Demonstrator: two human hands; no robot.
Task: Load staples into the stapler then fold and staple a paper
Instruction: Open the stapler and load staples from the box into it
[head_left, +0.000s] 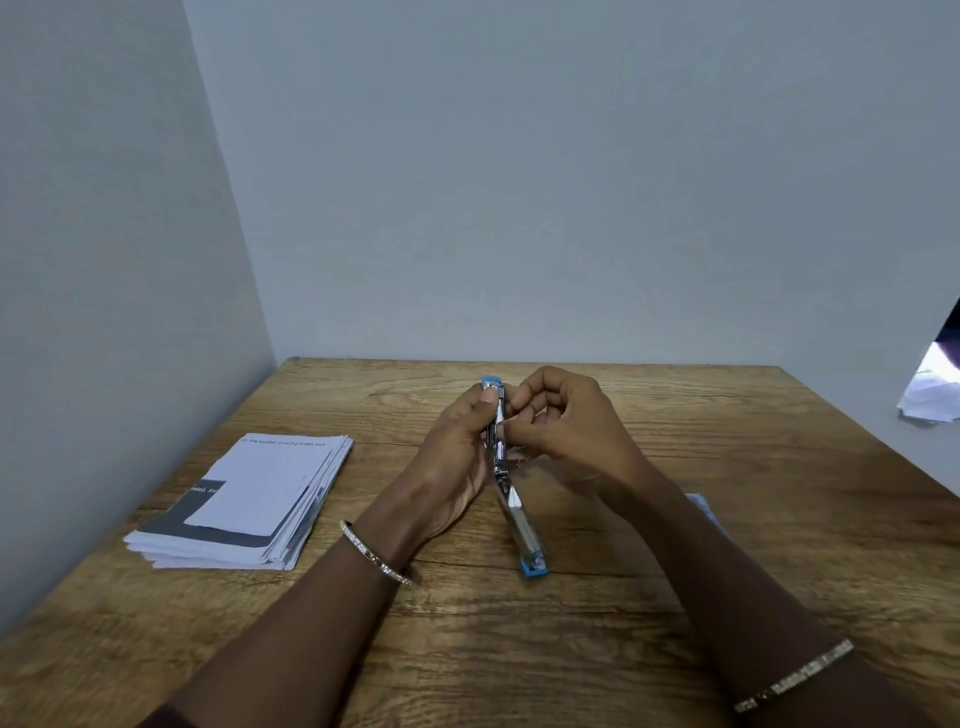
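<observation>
Stapler (511, 488) hinged open above worktop (675, 467), left hand (457, 457) gripping its far half, right hand (561, 421) pinching at the magazine. Paper stack (249, 504) left of stapler.

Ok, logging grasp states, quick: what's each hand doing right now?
Left hand: closed around the opened stapler.
Right hand: fingers pinched at the stapler's metal channel; contents cannot be told.

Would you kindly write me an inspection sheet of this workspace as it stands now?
Surface: wooden table, set into a corner.
Job's things: stapler swung open, one end in the hands, the other end low near the table; paper stack to the left, untouched.
Clutter: bluish item behind the right forearm, mostly hidden.
Grippers: left hand grips the stapler; right hand pinches at its magazine.
Cables: nothing seen.
Surroundings: plain grey walls; white object at the right edge.
</observation>
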